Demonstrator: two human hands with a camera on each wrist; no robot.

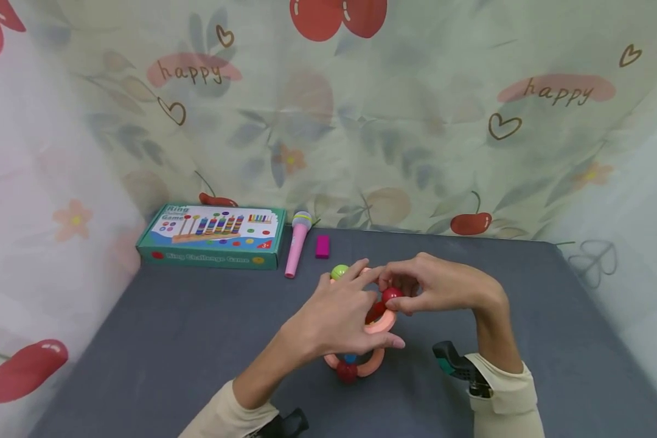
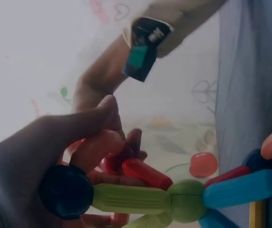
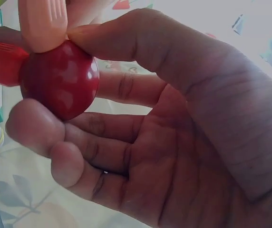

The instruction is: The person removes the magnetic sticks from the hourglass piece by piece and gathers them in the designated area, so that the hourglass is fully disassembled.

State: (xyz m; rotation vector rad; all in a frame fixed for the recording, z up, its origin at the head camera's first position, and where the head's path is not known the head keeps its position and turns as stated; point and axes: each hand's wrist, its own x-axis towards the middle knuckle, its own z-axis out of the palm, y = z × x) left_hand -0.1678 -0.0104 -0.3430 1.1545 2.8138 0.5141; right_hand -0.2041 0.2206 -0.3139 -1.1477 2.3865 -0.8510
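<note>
A structure of coloured sticks and balls [image 1: 347, 371] stands under both hands in the head view, peach curved pieces on its near side. My left hand [image 1: 336, 316] reaches over it, fingers around its upper part and thumb extended to the right. Between the thumb and fingers of my right hand [image 1: 443, 283] is a red ball [image 3: 60, 78], gripped at the structure's right side. A red stick [image 3: 3, 61] and a peach piece [image 3: 43, 23] meet this ball in the right wrist view. Seen from the left wrist, green sticks [image 2: 131, 198] join a dark blue ball [image 2: 65, 191] and a green ball [image 2: 187, 200].
At the back left of the grey table [image 1: 197, 340] lies a green game box [image 1: 213, 237]. Right of it are a pink toy microphone [image 1: 297, 243] and a small magenta block [image 1: 322, 246]. A printed cloth [image 1: 416, 121] hangs behind the table.
</note>
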